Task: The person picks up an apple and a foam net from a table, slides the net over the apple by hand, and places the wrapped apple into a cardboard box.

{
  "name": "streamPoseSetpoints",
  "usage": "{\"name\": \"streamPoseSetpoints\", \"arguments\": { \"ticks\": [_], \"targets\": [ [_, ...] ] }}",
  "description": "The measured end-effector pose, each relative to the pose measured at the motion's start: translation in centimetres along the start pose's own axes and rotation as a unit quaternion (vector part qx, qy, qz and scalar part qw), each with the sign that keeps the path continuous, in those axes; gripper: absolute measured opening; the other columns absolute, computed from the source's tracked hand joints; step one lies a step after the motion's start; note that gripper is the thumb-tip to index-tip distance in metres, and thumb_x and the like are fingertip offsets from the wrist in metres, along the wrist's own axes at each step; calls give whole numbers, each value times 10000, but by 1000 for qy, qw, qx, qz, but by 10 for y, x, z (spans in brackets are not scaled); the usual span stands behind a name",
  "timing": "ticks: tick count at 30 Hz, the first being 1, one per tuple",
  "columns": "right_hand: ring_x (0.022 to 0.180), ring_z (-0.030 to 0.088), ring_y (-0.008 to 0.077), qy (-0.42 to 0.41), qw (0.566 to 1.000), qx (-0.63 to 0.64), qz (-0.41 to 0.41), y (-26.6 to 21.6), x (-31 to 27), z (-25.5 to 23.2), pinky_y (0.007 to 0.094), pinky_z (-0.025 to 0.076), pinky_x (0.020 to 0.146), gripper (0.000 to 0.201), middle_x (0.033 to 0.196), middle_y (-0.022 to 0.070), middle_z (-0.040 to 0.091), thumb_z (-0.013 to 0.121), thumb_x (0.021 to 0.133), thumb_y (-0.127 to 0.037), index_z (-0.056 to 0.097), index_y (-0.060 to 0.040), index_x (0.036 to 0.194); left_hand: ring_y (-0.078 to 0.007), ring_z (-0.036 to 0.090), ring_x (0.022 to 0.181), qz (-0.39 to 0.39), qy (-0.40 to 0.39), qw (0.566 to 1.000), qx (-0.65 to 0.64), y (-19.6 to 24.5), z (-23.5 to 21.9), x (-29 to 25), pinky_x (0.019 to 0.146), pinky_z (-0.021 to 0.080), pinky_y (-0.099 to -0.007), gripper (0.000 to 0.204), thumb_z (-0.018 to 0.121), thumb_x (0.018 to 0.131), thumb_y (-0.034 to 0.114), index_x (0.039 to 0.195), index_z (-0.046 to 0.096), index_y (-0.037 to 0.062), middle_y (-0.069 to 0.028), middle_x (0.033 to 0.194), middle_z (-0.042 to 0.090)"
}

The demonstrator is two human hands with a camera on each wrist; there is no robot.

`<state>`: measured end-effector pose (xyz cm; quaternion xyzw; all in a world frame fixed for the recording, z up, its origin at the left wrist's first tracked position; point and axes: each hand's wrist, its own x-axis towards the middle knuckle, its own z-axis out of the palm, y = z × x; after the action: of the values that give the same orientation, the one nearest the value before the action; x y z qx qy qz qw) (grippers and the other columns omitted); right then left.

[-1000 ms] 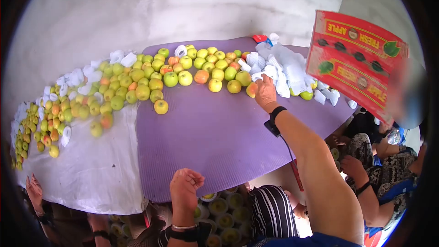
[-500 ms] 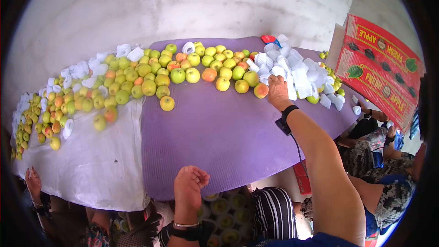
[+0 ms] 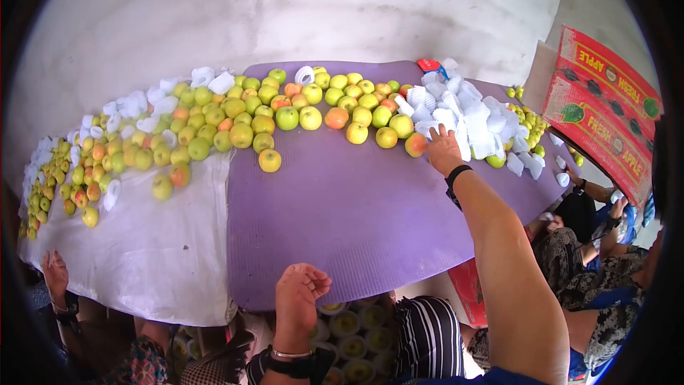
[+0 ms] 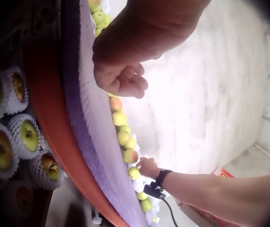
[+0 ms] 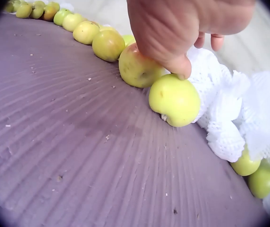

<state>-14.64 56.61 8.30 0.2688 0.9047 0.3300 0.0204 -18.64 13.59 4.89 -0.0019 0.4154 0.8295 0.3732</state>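
My right hand [image 3: 444, 152] reaches over the purple mat [image 3: 335, 221], its fingers extended at the edge of a heap of white foam nets [image 3: 477, 117]. In the right wrist view its thumb [image 5: 180, 66] touches the top of a yellow-green apple [image 5: 175, 100]; that apple is hidden beneath the hand in the head view. A red-blushed apple [image 3: 416, 145] lies just left of the hand. My left hand [image 3: 299, 292] hovers by the mat's near edge, fingers loosely curled, holding nothing; the left wrist view shows the same loose curl [image 4: 120, 78].
Loose apples [image 3: 214, 117] run along the back of the table beside the wall, over a white sheet [image 3: 164, 242] at left. Net-wrapped apples [image 4: 28, 135] sit below the mat's edge. A red apple carton [image 3: 602, 110] is tilted at right. Other people's hands [image 3: 55, 274] appear on both sides.
The right hand's fingers, bunched at the foam nets earlier, are now straighter and spread. The red carton has shifted right and away. The left hand stays loosely curled.
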Motion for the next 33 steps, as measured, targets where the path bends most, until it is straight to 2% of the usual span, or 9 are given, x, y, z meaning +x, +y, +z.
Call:
{"name": "streamPoseSetpoints", "arguments": {
  "ticks": [8,13,18,20,22,24,27,32,33],
  "targets": [
    [1078,420,232,-59,995,13,77,6,11,9,348,368,834,276,1172,48,496,496,805,-149,650,-73,1020,-200,585,703,8,-7,1000,-11,1,6,1,662,461,-316,216,457,900,248,850,530,51,-90,778,603],
    [1005,475,264,216,941,228,122,12,3,-1,365,391,831,233,1113,92,536,531,734,-55,640,-31,938,-220,588,721,16,-14,1000,-8,1,6,2,676,455,-340,217,478,880,272,835,545,71,-81,787,604],
    [948,553,270,330,839,432,30,-16,-15,-41,361,426,815,210,1048,102,606,549,740,-43,638,-15,927,-215,588,740,16,-14,1000,-21,4,4,2,678,456,-334,199,505,867,266,834,552,75,-73,793,606],
    [937,575,207,104,513,847,88,-43,-54,-97,341,445,779,180,1029,70,626,586,791,-111,646,-10,927,-211,587,748,21,-11,999,-29,4,1,3,680,456,-333,195,513,863,265,835,553,77,-71,795,606],
    [916,576,152,-37,323,945,41,-65,-91,-122,310,448,767,185,981,53,644,596,823,-151,656,-13,931,-203,585,772,48,-20,998,-38,6,0,4,681,457,-321,213,521,860,284,870,560,75,-67,820,605],
    [884,575,151,-94,170,981,9,-94,-127,-145,293,441,760,159,932,69,656,598,813,-128,665,-17,906,-198,584,780,52,-11,998,-43,10,2,1,683,458,-316,233,520,862,292,918,557,69,-63,839,604],
    [857,572,150,-111,99,988,-29,-137,-159,-144,285,435,751,158,935,70,655,598,822,-135,666,-15,899,-186,584,804,55,-21,997,-47,16,3,-1,685,460,-306,292,509,872,309,1010,541,54,-58,886,605],
    [807,558,129,-121,192,974,4,-177,-177,-143,278,435,743,127,887,48,641,599,823,-108,657,-17,890,-167,590,839,37,-59,995,-68,18,12,-3,689,469,-304,321,533,871,252,1092,509,20,-71,950,607],
    [782,554,125,-115,247,962,-1,-183,-178,-146,271,437,725,112,856,36,628,605,814,-97,645,-19,885,-165,594,838,60,-34,996,-49,14,13,-1,685,475,-302,312,555,855,202,1096,507,10,-80,958,608]
  ]
}}
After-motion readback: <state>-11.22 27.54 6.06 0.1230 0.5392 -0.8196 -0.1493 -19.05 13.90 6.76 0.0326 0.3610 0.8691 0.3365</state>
